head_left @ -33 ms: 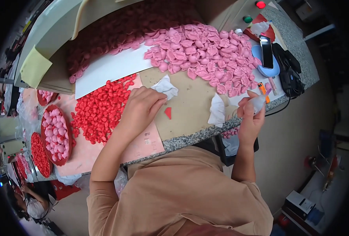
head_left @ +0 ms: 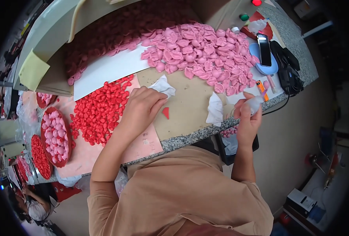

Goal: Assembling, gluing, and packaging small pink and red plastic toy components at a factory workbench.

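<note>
White crumpled cloth (head_left: 162, 85) sits mid-desk by the red petal pile (head_left: 99, 112); left hand (head_left: 141, 106) pinches it w/ fingertips. Looks soft, light — grab by a fold. Right hand (head_left: 248, 118) at front edge grips a small clear bottle (head_left: 254, 103).

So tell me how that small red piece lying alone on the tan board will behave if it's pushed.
The small red piece looks thin and flat, so it would probably slide rather than roll. It seems very light and might flutter or flip. The left hand rests just beside it, apparently on a crumpled white cloth.
</note>
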Motion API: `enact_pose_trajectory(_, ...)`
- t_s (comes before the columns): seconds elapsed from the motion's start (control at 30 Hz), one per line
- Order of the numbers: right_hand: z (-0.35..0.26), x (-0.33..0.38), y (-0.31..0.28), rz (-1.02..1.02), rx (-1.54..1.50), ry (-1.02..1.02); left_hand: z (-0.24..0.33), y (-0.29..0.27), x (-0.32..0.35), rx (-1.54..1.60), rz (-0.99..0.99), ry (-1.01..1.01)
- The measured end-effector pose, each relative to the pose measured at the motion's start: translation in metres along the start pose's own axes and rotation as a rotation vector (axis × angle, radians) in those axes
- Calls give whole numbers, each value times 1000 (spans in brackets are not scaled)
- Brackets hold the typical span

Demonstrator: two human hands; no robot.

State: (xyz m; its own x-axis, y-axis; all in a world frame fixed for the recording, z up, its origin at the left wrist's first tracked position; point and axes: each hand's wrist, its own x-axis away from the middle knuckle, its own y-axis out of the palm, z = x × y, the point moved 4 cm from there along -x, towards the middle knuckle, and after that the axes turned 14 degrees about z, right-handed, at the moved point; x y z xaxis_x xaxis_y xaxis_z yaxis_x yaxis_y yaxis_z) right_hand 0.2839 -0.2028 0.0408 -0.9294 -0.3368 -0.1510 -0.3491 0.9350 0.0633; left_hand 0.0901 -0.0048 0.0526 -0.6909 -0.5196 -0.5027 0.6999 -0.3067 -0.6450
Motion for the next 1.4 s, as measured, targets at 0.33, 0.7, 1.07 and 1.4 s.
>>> enact_pose_trajectory(0.33,25,24,-15,-81,-51,104,71,101,-8,218,-65,250)
enact_pose_trajectory(0.7,26,48,32,-433,-15,142,1,55,18,1204,137,-988)
enact_pose_trajectory(1.07,18,63,84,-623,87,130,-1,32,31,1326,207,-1001)
enact_pose_trajectory(1.4,14,82,102,-794,-223,681,-2,15,27,1272,463,-893)
